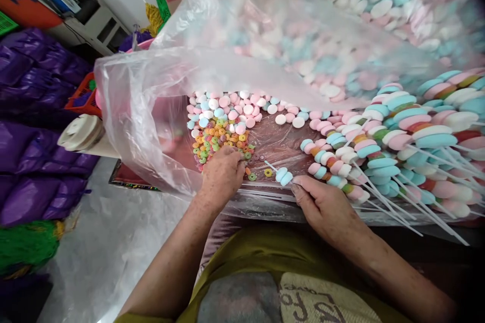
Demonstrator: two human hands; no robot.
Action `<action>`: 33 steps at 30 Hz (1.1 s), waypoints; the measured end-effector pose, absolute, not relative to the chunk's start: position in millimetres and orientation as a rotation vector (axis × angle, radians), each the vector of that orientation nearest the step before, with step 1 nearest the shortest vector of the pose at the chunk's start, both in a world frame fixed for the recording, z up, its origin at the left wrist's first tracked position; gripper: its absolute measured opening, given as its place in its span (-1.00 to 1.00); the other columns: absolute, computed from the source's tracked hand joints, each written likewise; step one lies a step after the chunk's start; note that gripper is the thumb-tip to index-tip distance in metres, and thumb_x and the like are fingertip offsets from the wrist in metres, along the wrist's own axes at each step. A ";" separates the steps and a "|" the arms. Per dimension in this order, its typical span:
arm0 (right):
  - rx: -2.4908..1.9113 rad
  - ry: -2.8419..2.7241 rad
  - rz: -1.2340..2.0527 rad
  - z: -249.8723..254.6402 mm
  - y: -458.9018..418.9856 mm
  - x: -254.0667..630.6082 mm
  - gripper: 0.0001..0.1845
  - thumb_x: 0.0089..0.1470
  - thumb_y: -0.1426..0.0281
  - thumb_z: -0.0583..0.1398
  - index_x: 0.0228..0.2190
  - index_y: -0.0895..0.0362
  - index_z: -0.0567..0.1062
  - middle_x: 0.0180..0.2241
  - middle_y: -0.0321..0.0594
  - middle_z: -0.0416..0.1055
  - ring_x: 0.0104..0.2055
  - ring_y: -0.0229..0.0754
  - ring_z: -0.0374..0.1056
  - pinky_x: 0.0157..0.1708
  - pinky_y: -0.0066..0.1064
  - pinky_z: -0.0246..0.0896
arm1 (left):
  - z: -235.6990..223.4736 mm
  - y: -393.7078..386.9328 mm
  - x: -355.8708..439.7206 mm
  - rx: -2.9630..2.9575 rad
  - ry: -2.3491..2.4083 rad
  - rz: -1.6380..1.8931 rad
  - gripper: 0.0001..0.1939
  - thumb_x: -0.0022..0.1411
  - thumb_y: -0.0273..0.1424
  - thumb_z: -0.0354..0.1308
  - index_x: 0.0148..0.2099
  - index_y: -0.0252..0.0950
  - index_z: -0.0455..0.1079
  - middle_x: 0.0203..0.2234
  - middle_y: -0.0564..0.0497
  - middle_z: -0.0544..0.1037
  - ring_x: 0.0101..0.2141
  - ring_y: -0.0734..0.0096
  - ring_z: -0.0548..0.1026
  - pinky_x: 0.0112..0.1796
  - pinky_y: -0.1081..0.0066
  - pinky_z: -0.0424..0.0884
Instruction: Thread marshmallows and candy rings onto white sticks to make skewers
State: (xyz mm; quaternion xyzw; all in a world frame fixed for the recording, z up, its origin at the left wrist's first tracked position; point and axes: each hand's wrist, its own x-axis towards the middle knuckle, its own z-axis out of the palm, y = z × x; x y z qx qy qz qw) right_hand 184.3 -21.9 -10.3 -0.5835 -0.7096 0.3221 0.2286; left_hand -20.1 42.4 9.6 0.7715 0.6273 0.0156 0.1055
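Observation:
My right hand pinches a white stick threaded with pale blue marshmallow discs. The stick's bare tip points up and left. My left hand rests at the near edge of a heap of small ring gummies in orange, yellow, green and purple. Its fingers are curled together, and what lies between the fingertips is hidden. A few loose ring gummies are scattered between my two hands. Just behind the heap lie pink, white and blue marshmallow discs.
Finished marshmallow skewers are stacked on the right, sticks toward me. A big clear plastic bag of marshmallows spreads across the back. White sticks lie along the table's near edge. Purple bundles stand at left beside a white cylinder.

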 end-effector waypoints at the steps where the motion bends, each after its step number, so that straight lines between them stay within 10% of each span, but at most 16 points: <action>1: -1.607 -1.963 0.881 -10.3 -21.7 182.0 -0.71 0.15 0.32 -0.06 -0.57 0.10 0.22 -0.59 -0.31 0.23 -0.53 -0.28 0.13 -0.51 -0.44 -0.02 | 10.5 42.0 -17.9 2.266 1.875 0.027 -0.81 0.17 -0.38 0.01 -0.26 -0.22 0.45 -0.25 -0.02 0.47 -0.26 0.30 0.44 -0.36 0.40 0.34; 17: -1.670 -2.176 0.606 -4.0 -24.8 159.2 -0.75 0.12 0.45 -0.06 -0.53 0.14 0.31 -0.55 -0.22 0.32 -0.49 -0.22 0.23 -0.47 -0.40 -0.02 | 8.3 11.7 -9.5 1.348 1.668 1.023 -0.85 -0.02 -0.42 0.18 -0.32 -0.32 0.46 -0.44 0.04 0.57 -0.42 0.46 0.50 -0.34 0.47 0.42; 33: -1.942 -2.352 0.415 4.0 -27.1 148.8 -0.77 0.05 0.57 -0.02 -0.38 0.17 0.41 -0.47 -0.14 0.41 -0.52 -0.20 0.28 -0.58 -0.39 -0.17 | -7.9 -1.2 6.3 1.848 1.652 0.860 -0.83 0.04 -0.48 0.08 -0.30 -0.28 0.47 -0.42 0.04 0.57 -0.38 0.44 0.50 -0.27 0.45 0.42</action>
